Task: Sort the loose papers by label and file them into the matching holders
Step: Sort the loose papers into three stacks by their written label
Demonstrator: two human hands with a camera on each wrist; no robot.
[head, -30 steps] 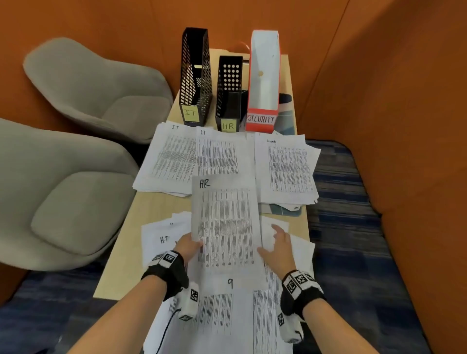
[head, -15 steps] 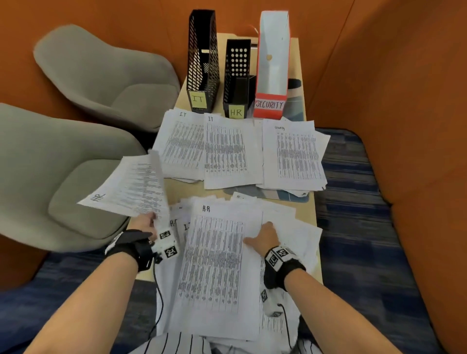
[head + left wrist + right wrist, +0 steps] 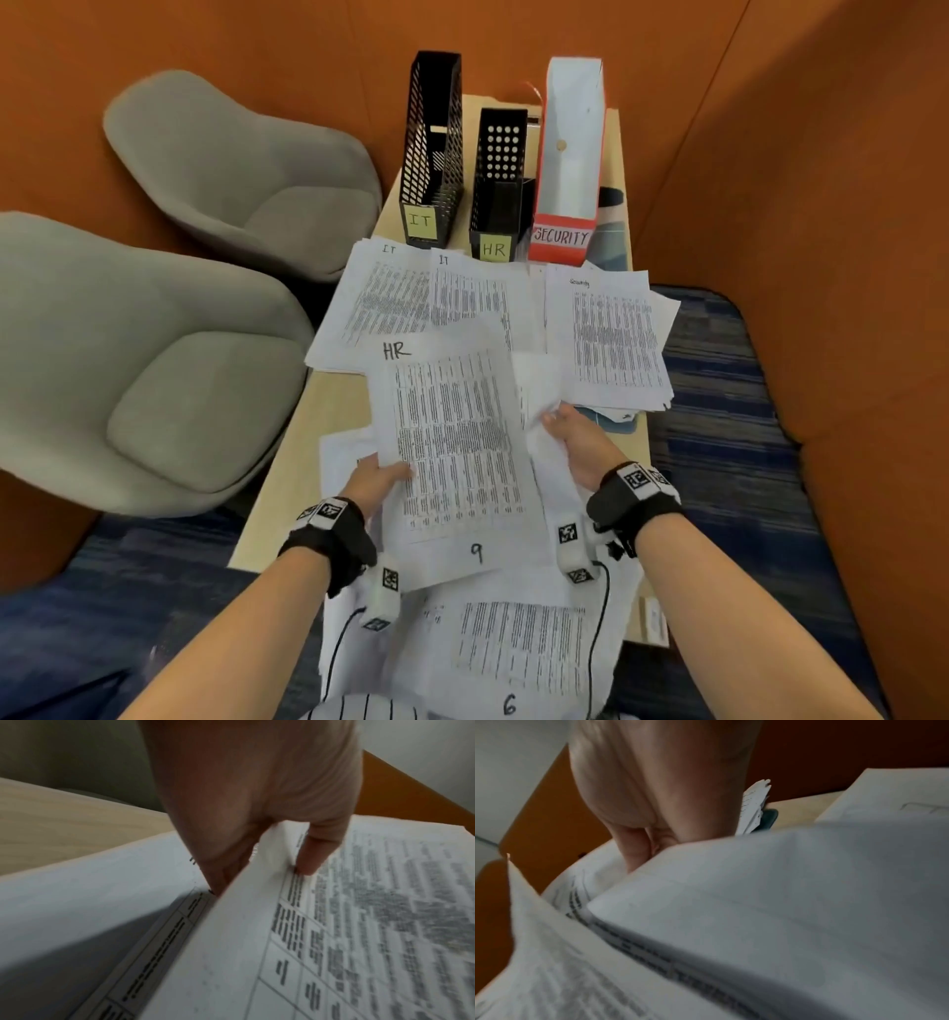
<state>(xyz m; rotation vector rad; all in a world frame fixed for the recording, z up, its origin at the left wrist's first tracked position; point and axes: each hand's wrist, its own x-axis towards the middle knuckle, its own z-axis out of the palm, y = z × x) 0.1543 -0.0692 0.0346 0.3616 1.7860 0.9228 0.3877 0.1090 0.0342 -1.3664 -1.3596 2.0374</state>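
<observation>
On a wooden table (image 3: 339, 411) walled in orange, both hands pinch an HR sheet (image 3: 452, 437), beside 2 grey chairs (image 3: 154, 349).

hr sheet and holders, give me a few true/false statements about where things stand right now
1. The left hand pinches the HR sheet at its left edge. True.
2. The HR holder stands between the IT holder and the SECURITY holder. True.
3. The HR sheet is already inside the HR holder. False: it is in the hands, above the table.
4. The SECURITY holder is black mesh. False: it is white and red.
5. The right hand rests idle on a chair. False: it is among the loose papers.
</observation>
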